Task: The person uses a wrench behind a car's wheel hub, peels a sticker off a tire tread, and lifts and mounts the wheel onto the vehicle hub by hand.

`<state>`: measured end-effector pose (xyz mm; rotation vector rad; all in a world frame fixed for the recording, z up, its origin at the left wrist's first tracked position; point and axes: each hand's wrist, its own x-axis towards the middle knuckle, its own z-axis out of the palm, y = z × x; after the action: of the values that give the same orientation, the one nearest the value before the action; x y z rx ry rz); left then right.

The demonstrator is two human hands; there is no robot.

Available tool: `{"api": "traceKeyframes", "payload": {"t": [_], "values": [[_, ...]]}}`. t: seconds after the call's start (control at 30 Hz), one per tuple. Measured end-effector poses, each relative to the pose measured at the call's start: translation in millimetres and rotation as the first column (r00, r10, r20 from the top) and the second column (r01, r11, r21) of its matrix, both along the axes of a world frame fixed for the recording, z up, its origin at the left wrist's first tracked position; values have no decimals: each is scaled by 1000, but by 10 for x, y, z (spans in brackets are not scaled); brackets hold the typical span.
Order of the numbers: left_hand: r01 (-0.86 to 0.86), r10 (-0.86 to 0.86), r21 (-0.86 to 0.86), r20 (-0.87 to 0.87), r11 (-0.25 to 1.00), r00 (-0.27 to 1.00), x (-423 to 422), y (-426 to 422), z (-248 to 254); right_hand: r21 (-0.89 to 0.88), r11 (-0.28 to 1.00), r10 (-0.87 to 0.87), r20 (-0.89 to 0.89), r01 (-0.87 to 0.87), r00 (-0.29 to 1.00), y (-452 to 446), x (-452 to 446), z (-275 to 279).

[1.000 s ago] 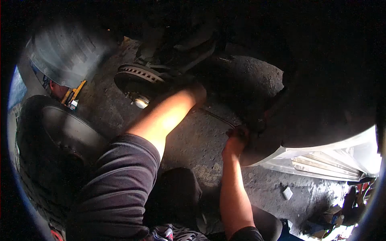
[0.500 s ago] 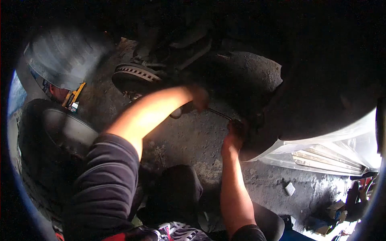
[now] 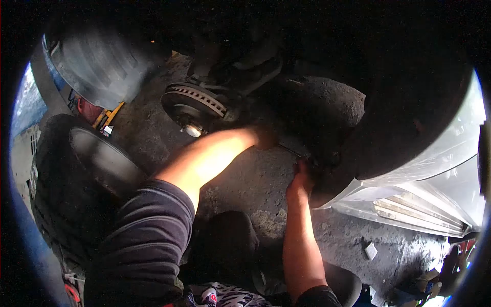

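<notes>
My left hand [image 3: 266, 137] reaches into the shadow of a car's wheel well, blurred by motion. It is closed around the near end of a thin metal rod [image 3: 290, 150], which looks like a tool handle. At the rod's other end, my right hand [image 3: 303, 175] has its fingers curled, partly lost in the dark. What the rod's far end meets is hidden. Left of my hands a vented brake disc [image 3: 197, 98] hangs with its bright hub [image 3: 193, 131] facing me. Behind the rod, the dark wheel well liner [image 3: 332, 97] curves over.
A removed wheel [image 3: 102, 158] stands at the left. Beyond it are a grey curved panel [image 3: 99, 66] and a yellow metal stand [image 3: 110, 116]. The car's pale body panel [image 3: 434, 179] juts in from the right. A white scrap [image 3: 371, 250] lies on the rough floor [image 3: 245, 189].
The view has shifted slightly, so the disc and wheel sit further right and lower. More of the disc and its hub shows past my left arm. Both hands stay at the rod.
</notes>
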<state>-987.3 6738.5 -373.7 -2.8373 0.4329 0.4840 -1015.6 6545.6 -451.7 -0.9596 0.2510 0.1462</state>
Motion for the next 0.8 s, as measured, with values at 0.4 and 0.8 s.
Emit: {"api": "traceKeyframes", "payload": {"t": [0.4, 0.8], "values": [[-50, 48, 26, 55, 998, 997, 128, 79, -394, -456, 887, 132, 395, 69, 909, -76, -77, -1206], [-237, 237, -8, 9, 972, 972, 55, -56, -133, 150, 964, 197, 150, -219, 969, -55, 91, -395]]}}
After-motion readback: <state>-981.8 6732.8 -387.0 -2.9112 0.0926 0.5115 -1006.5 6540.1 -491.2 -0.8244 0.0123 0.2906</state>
